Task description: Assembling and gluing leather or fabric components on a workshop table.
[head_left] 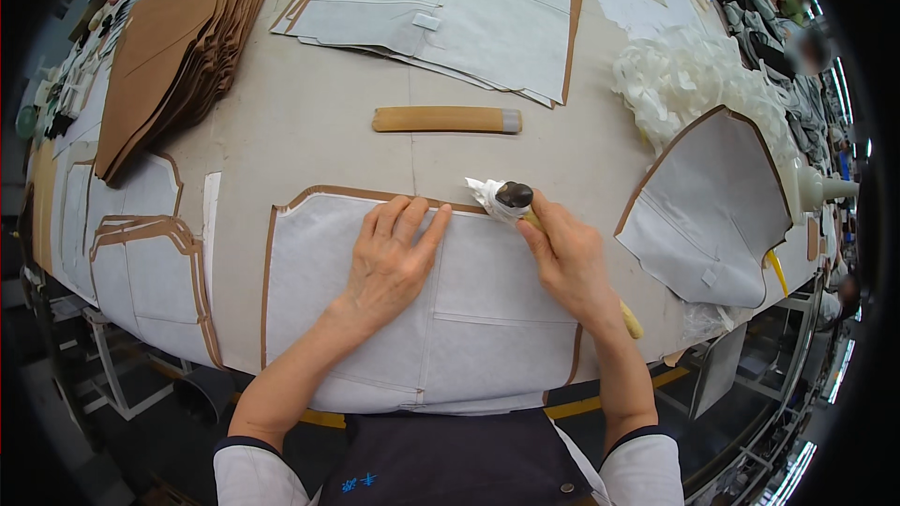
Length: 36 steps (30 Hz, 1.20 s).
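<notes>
In front of me lies a pale grey-white panel (497,272) with a folded brown border along its upper edge and sides. My left hand (392,253) rests flat on it, fingers stretched out, fingertips at the brown top border. My right hand (567,248) is closed around the yellowish handle of a hammer (514,195). Its dark head is partly wrapped in white material and is over the same border, right of my left fingertips. The handle's end shows beside my right wrist. Whether the hammer touches the border I cannot tell.
Brown pieces (173,56) are stacked at far left, above brown-edged panels (155,272). More panels (431,14) lie at the back. A tan flat bar (446,120) sits mid-table. To the right are crumpled white material (689,80), a curved panel (712,211) and a white bottle (814,187).
</notes>
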### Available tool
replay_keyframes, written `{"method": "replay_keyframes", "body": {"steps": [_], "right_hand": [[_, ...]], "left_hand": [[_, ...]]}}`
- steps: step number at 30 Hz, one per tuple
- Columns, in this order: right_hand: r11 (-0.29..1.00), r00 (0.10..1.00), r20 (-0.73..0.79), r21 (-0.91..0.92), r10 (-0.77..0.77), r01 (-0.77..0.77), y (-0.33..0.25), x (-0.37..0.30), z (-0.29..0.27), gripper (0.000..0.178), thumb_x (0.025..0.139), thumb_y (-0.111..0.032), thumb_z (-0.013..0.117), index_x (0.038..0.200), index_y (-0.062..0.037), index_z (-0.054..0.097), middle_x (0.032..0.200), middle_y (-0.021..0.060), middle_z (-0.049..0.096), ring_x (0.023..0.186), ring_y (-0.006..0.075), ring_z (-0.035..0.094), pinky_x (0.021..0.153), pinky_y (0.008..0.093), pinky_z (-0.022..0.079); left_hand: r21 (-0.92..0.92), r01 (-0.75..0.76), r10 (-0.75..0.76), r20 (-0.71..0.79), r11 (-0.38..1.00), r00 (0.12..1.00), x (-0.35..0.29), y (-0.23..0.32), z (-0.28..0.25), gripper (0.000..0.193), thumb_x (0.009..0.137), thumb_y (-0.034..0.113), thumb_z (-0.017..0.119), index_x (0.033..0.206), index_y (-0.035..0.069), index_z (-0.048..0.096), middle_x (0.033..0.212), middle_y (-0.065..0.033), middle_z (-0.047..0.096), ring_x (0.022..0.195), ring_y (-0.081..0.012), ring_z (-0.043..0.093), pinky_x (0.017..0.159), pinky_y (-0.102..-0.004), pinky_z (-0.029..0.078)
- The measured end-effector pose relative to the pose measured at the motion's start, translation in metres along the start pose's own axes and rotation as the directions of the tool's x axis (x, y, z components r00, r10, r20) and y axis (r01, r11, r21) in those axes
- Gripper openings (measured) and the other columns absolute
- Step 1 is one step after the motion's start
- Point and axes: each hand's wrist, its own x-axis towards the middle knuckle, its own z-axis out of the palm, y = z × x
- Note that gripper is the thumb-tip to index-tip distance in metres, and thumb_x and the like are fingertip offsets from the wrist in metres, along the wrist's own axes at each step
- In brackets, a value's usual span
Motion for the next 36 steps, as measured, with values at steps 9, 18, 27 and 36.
{"method": "replay_keyframes", "body": {"steps": [9, 18, 27, 36], "right_hand": [[1.0, 1.0, 0.029, -0.024, -0.004, 0.005, 0.0, -0.001, 0.003, 0.04, 0.099, -0.009, 0.068, 0.137, -0.0025, 0.059, 0.089, 0.0153, 0.066, 0.069, 0.0349, 0.067, 0.061, 0.0438, 0.053], [0.996, 0.994, 0.106, -0.079, -0.029, 0.037, -0.002, 0.008, 0.0, 0.04, 0.101, -0.011, 0.066, 0.139, -0.0036, 0.056, 0.089, 0.0159, 0.066, 0.069, 0.0364, 0.067, 0.061, 0.0453, 0.052], [0.995, 0.996, 0.03, -0.041, -0.088, 0.089, -0.008, 0.025, 0.004, 0.042, 0.102, -0.013, 0.066, 0.142, -0.0043, 0.055, 0.088, 0.015, 0.065, 0.069, 0.0363, 0.066, 0.061, 0.0459, 0.052], [0.839, 0.975, -0.194, -0.544, -0.112, -0.012, 0.062, 0.013, -0.005, 0.058, 0.087, -0.007, 0.079, 0.143, -0.0081, 0.063, 0.091, 0.0087, 0.061, 0.08, 0.0259, 0.062, 0.064, 0.0407, 0.051]], "left_hand": [[0.07, 0.017, -0.018, 0.022, 0.997, 1.0, 0.003, 0.004, 0.002, 0.056, 0.075, -0.003, 0.076, 0.131, 0.005, 0.071, 0.126, -0.0123, 0.056, 0.121, -0.0302, 0.055, 0.1, -0.0437, 0.047], [0.067, 0.031, -0.029, -0.027, 0.997, 0.999, 0.003, 0.005, 0.008, 0.057, 0.073, -0.003, 0.074, 0.129, 0.006, 0.071, 0.125, -0.0126, 0.057, 0.12, -0.0317, 0.055, 0.101, -0.0443, 0.045], [0.065, 0.048, -0.047, -0.017, 0.997, 0.999, 0.002, 0.005, 0.007, 0.057, 0.073, -0.003, 0.074, 0.13, 0.006, 0.071, 0.124, -0.0116, 0.058, 0.12, -0.0298, 0.056, 0.101, -0.0444, 0.044], [0.044, 0.057, -0.055, -0.045, 0.997, 0.997, 0.003, 0.006, 0.009, 0.057, 0.072, -0.003, 0.075, 0.129, 0.008, 0.073, 0.123, -0.0099, 0.059, 0.119, -0.0283, 0.056, 0.099, -0.0428, 0.044]]}}
